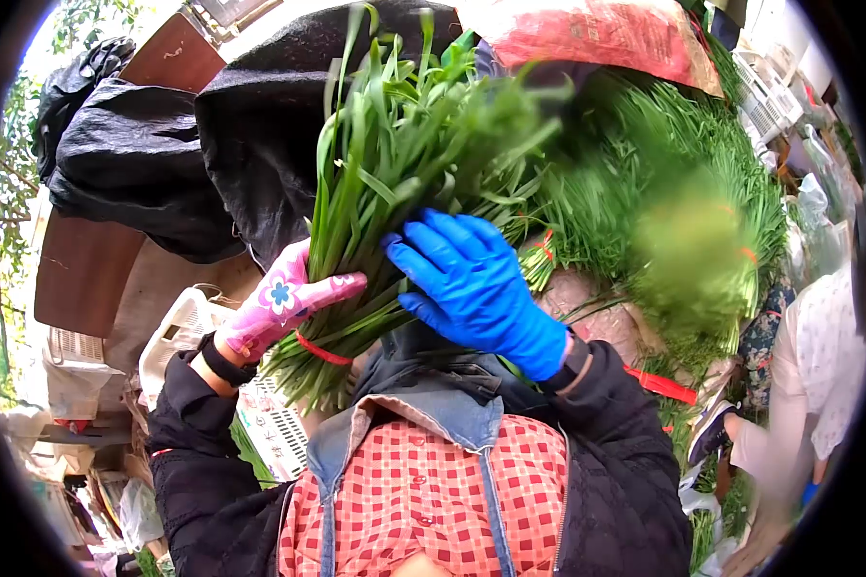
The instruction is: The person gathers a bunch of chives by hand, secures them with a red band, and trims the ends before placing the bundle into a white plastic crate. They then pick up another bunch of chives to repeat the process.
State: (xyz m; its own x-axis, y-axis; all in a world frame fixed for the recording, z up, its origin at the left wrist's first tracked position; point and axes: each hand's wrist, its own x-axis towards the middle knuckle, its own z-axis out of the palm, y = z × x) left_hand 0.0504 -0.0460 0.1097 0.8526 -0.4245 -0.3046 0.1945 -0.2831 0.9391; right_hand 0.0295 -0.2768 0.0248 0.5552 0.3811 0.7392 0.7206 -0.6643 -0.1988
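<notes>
A bunch of garlic chives is held up in front of my chest, leaves pointing up and cut ends down to the left. A red tie circles it near the stem ends. My left hand, in a pink flowered glove, is closed around the stems just above the tie, with the thumb across the front. My right hand, in a blue glove, curls over the right side of the bunch, fingertips among the leaves. Its palm side is hidden.
A large heap of green bunches with red ties lies at the right. A blurred green bunch shows before it. Black cloth covers something behind. White plastic baskets stand at the left. A person's white sleeve is at the right.
</notes>
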